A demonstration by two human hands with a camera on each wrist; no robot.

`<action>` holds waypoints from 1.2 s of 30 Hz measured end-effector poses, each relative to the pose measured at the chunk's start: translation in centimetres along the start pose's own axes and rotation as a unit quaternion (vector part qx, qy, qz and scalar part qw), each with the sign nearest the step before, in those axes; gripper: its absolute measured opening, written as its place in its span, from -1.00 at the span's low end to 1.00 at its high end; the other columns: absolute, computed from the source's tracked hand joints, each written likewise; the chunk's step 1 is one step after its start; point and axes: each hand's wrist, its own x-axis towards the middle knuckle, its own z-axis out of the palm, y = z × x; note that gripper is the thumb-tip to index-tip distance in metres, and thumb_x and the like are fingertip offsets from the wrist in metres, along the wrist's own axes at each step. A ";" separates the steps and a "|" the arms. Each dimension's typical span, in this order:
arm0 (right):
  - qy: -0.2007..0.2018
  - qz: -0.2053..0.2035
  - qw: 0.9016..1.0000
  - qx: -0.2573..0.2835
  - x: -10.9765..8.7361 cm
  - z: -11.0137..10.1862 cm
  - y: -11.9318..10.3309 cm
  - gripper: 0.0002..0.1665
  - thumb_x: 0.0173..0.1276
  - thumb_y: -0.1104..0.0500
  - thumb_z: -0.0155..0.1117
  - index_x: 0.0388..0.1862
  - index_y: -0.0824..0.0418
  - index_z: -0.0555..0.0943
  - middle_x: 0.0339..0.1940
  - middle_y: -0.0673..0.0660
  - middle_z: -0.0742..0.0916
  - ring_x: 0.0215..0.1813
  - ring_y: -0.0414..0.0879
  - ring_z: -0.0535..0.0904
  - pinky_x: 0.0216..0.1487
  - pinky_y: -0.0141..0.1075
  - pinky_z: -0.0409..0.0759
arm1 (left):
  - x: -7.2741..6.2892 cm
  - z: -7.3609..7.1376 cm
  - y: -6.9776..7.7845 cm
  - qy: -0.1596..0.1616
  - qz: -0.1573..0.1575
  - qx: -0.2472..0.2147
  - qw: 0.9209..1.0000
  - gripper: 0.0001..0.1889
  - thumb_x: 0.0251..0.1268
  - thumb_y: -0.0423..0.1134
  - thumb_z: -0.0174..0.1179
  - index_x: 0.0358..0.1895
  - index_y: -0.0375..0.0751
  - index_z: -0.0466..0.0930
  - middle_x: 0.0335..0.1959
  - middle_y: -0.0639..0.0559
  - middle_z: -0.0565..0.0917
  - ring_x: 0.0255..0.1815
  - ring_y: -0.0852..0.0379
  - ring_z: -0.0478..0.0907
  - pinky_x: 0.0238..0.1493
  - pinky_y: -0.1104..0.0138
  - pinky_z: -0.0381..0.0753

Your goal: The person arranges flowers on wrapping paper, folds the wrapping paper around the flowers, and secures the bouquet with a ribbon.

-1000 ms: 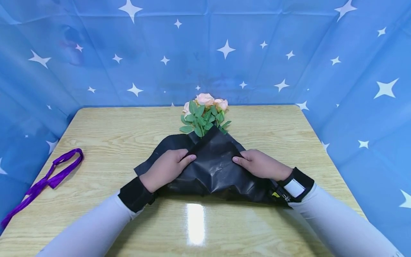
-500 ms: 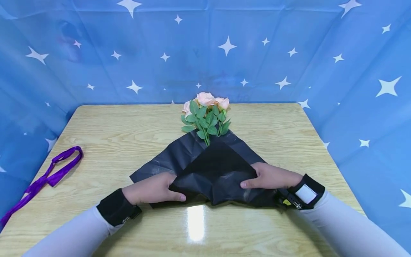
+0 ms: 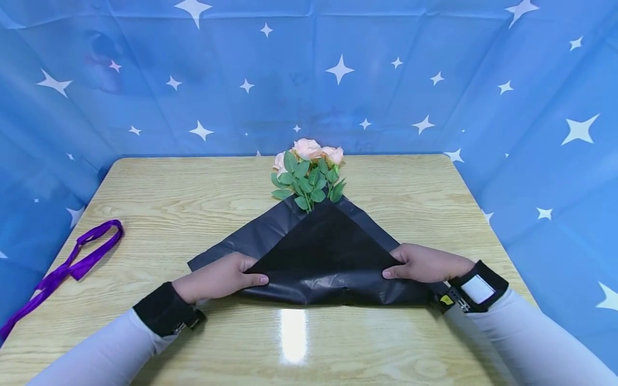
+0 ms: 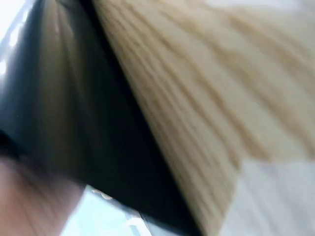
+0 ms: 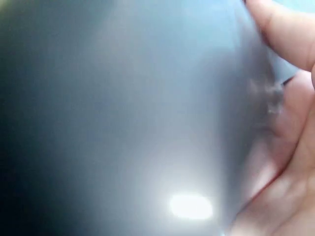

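A sheet of black wrapping paper (image 3: 333,252) lies on the table, its near part folded up into a peak that covers the flower stems. Pink roses (image 3: 307,149) with green leaves (image 3: 309,182) stick out above that peak. My left hand (image 3: 224,276) pinches the left side of the fold, thumb on the front. On the right side, my right hand (image 3: 427,262) pinches the fold the same way. The right wrist view shows the paper (image 5: 123,98) filling most of the frame beside the thumb and fingers. The stems' lower ends are hidden under the paper.
A purple ribbon (image 3: 92,262) lies looped on the left of the wooden table (image 3: 169,193), trailing over its left edge. Behind and at both sides hangs a blue curtain (image 3: 289,59) with white stars. Light glares on the tabletop near the front.
Both hands have moved apart and nearer to me, still holding the paper. The fold has been pulled wider and flatter, with a straighter front edge. The flowers have stayed in place.
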 end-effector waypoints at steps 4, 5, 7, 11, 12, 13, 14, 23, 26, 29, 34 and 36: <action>0.019 -0.006 1.000 -0.020 0.2 0.3 0.4 -0.76 0.59 0.00 0.22 -0.30 0.02 0.69 -0.50 -0.10 0.63 -0.48 -0.27 0.56 -0.36 -0.40 0.50 | -0.1 -0.2 0.0 0.031 -0.014 0.036 0.999 -0.57 0.47 -0.02 0.29 -0.52 -0.08 0.33 -0.60 0.21 0.19 -0.60 0.25 0.12 -0.49 0.42 0.14; 0.026 -0.006 0.999 -0.027 0.2 0.4 0.5 -0.76 0.59 0.00 0.23 -0.32 0.02 0.66 -0.49 -0.11 0.59 -0.47 -0.27 0.54 -0.34 -0.40 0.49 | -0.2 -0.2 0.0 0.038 -0.016 0.050 0.998 -0.58 0.48 -0.01 0.28 -0.48 -0.08 0.33 -0.60 0.20 0.19 -0.60 0.24 0.12 -0.49 0.42 0.14; 0.043 -0.002 0.998 -0.038 0.2 0.5 0.6 -0.76 0.57 0.01 0.26 -0.34 0.04 0.59 -0.49 -0.11 0.53 -0.46 -0.26 0.49 -0.33 -0.40 0.45 | -0.2 -0.1 0.1 0.049 -0.021 0.073 0.996 -0.66 0.48 0.00 0.28 -0.37 -0.11 0.42 -0.59 0.19 0.20 -0.60 0.23 0.14 -0.49 0.41 0.15; 0.092 0.020 0.993 -0.070 0.0 0.6 0.7 -0.81 0.49 0.01 0.36 -0.26 0.05 0.57 -0.51 -0.12 0.52 -0.45 -0.25 0.44 -0.37 -0.39 0.41 | -0.1 0.0 0.2 0.074 -0.027 0.112 0.991 -0.66 0.49 0.00 0.27 0.03 -0.20 0.56 -0.56 0.17 0.36 -0.58 0.24 0.27 -0.48 0.40 0.28; 0.103 0.026 0.991 -0.079 -0.1 0.7 0.6 -0.81 0.47 0.02 0.38 -0.22 0.06 0.58 -0.51 -0.11 0.54 -0.46 -0.25 0.44 -0.39 -0.38 0.40 | -0.1 0.1 0.3 0.080 -0.027 0.121 0.989 -0.62 0.49 -0.01 0.28 0.12 -0.23 0.55 -0.54 0.16 0.41 -0.56 0.24 0.32 -0.47 0.40 0.32; 0.114 0.032 0.989 -0.091 -0.1 0.8 0.5 -0.81 0.45 0.02 0.40 -0.17 0.06 0.59 -0.51 -0.11 0.56 -0.46 -0.24 0.44 -0.39 -0.38 0.40 | -0.2 0.1 0.3 0.086 -0.027 0.131 0.987 -0.58 0.48 -0.02 0.28 0.18 -0.25 0.55 -0.53 0.15 0.46 -0.55 0.24 0.36 -0.46 0.39 0.36; 0.124 0.036 0.986 -0.106 -0.2 1.0 0.4 -0.78 0.43 0.01 0.42 -0.14 0.07 0.59 -0.51 -0.10 0.56 -0.45 -0.24 0.44 -0.39 -0.37 0.40 | -0.2 0.2 0.4 0.093 -0.025 0.145 0.985 -0.57 0.48 -0.02 0.28 0.18 -0.27 0.54 -0.52 0.14 0.50 -0.54 0.24 0.39 -0.45 0.39 0.39; 0.235 -0.042 0.888 -0.393 -0.3 4.7 -3.8 -0.23 0.31 -0.07 0.55 0.38 0.26 0.56 0.18 0.24 0.69 0.18 0.09 0.66 0.16 -0.02 0.68 | -0.8 3.9 3.7 0.192 0.146 0.408 0.880 -0.55 0.49 -0.14 0.28 0.31 -0.30 0.57 0.22 -0.21 0.66 0.30 -0.15 0.60 0.32 -0.03 0.59; 0.202 -0.086 0.887 -0.406 0.1 6.6 -6.2 -0.20 0.43 -0.15 0.40 0.52 0.19 0.47 0.49 0.29 0.54 0.50 0.20 0.48 0.41 0.06 0.54 | -0.9 5.9 5.8 0.108 0.208 0.459 0.857 -0.47 0.60 -0.02 0.10 0.49 -0.18 0.45 0.52 -0.15 0.46 0.58 -0.10 0.35 0.53 0.00 0.38; 0.130 -0.097 0.906 -0.392 0.5 8.5 -7.7 -0.11 0.53 -0.29 0.19 0.63 0.14 0.31 0.67 0.23 0.34 0.67 0.19 0.23 0.53 0.08 0.40 | -0.9 7.5 6.8 -0.006 0.208 0.464 0.861 -0.35 0.67 0.18 -0.15 0.61 -0.12 0.26 0.67 -0.05 0.22 0.71 0.01 0.09 0.65 0.06 0.18; 0.044 -0.067 0.925 -0.372 1.0 10.2 -7.5 0.04 0.51 -0.48 -0.03 0.70 0.14 0.14 0.74 0.19 0.15 0.75 0.15 0.02 0.62 0.12 0.24 | -0.4 8.2 6.1 -0.102 0.135 0.426 0.889 -0.15 0.58 0.40 -0.26 0.69 -0.08 0.05 0.74 0.04 0.00 0.76 0.09 -0.13 0.70 0.07 0.04; 0.038 -0.047 0.925 -0.375 1.0 10.4 -7.0 0.09 0.48 -0.52 -0.04 0.71 0.14 0.13 0.75 0.20 0.14 0.75 0.15 0.01 0.63 0.13 0.21 | -0.2 7.9 5.6 -0.110 0.117 0.408 0.899 -0.13 0.56 0.42 -0.23 0.70 -0.06 0.01 0.75 0.05 -0.05 0.77 0.09 -0.17 0.70 0.04 0.03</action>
